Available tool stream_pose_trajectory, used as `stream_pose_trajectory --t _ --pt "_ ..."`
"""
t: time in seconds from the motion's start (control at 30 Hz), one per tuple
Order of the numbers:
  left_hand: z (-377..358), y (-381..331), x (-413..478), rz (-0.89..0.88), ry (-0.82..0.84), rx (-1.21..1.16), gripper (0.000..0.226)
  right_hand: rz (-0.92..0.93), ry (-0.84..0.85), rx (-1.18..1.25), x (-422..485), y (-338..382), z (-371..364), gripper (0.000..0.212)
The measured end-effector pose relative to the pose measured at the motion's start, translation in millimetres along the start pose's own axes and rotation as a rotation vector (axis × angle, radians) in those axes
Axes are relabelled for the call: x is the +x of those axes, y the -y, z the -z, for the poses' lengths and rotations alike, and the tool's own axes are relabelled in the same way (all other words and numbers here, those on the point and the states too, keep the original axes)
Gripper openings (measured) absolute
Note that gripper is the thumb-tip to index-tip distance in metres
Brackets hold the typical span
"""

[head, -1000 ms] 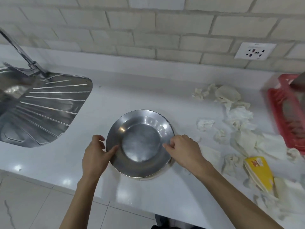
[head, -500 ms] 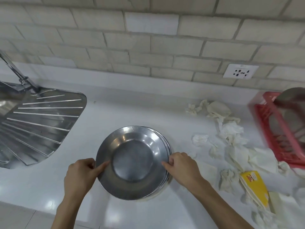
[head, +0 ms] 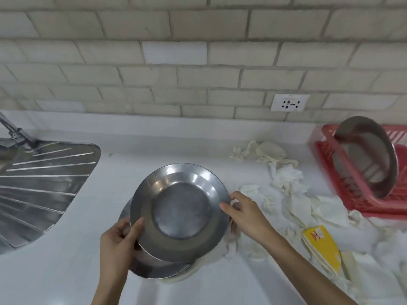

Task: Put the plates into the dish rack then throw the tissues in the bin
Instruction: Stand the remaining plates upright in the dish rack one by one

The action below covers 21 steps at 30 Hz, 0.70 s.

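Note:
A round steel plate (head: 179, 211) is held tilted above the white counter. My left hand (head: 116, 245) grips its lower left rim and my right hand (head: 246, 211) pinches its right rim. Beneath it a second steel plate (head: 154, 270) lies on the counter, mostly hidden. Crumpled white tissues (head: 284, 179) are scattered to the right. Another steel plate (head: 365, 157) stands on edge in the red dish rack (head: 330, 164) at the far right. No bin is in view.
A steel sink drainboard (head: 41, 186) with a tap (head: 13, 133) fills the left side. A yellow tissue packet (head: 321, 247) lies among the tissues at the right. A wall socket (head: 289, 103) sits on the brick backsplash.
Both hands have lifted the top plate off the stack and shifted it slightly right, uncovering the plate underneath. The view has tilted up, showing more of the rack.

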<state>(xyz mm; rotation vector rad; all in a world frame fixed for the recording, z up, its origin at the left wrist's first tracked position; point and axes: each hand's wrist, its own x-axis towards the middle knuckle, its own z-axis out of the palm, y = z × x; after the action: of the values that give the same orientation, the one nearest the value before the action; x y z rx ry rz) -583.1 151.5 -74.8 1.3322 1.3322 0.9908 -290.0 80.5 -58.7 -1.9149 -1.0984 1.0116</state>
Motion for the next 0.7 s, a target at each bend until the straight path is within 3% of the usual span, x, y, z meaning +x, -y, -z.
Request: stream_pose_trajectory --t 0.03,0.13,0.2,0.43,0.53,0.7 --pt "-11.4 -4.4 -2.2 -0.005 0.003 -0.021 0.007 0.011 -0.01 0.066 -1.2 -0.2 9.1 0.019" --pt "-48.9 -17.1 -8.9 0.011 0.056 -0.122 0.026 0.027 -0.079 0.253 -8.1 -1.9 39.4 0.01" --pt "-75.3 -26.2 -11.6 0.015 0.1 -0.141 0.039 0.069 -0.168 0.255 -16.3 -3.1 64.1 0.011" --pt "-175.2 -46.7 -47.1 0.079 0.357 -0.065 0.04 0.234 -0.409 0.088 -73.6 -5.5 164.9 0.022" --pt "-220.4 -40.9 -67.8 0.103 0.471 0.0 0.029 0.298 -0.437 -0.063 -99.1 -10.8 205.6 0.028" --pt "-301.4 -44.5 -112.2 0.153 0.595 0.009 0.043 0.319 -0.468 -0.245 -134.8 -32.9 275.3 0.04"
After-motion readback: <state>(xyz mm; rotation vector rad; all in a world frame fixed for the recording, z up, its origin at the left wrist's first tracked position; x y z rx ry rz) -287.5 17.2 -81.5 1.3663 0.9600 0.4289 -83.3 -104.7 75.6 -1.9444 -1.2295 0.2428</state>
